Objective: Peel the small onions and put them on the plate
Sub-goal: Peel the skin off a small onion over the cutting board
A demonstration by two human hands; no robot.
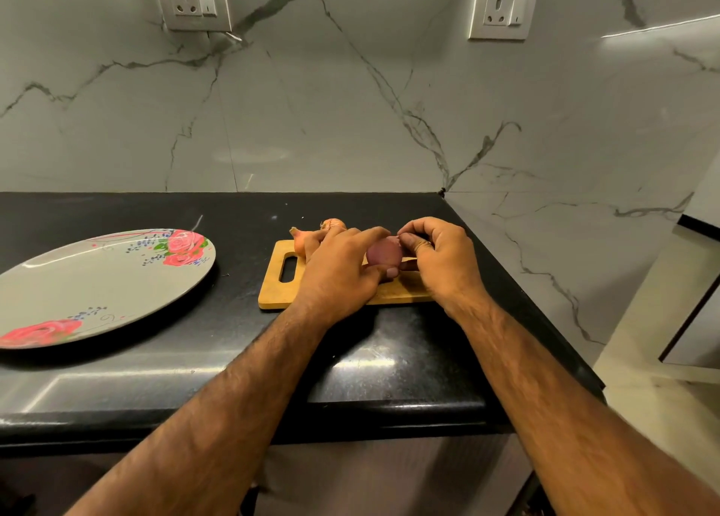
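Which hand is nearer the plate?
Left. The left hand is over the cutting board, right of the plate; the right hand is farther right, beyond the onion both grip.

The held onion [383,256] in the grip is dull purple-pink. Just behind the grip, to its left, two unpeeled onions [302,239] are orange-brown. Under the grip, the cutting board [272,285] is honey-brown. The counter [233,332] is black with fine pale specks. Well to the left of the grip, the plate [97,281] is grey with pink roses, green leaves and dark blue dots. The wall [350,106] behind is pale marble with dark grey veins.
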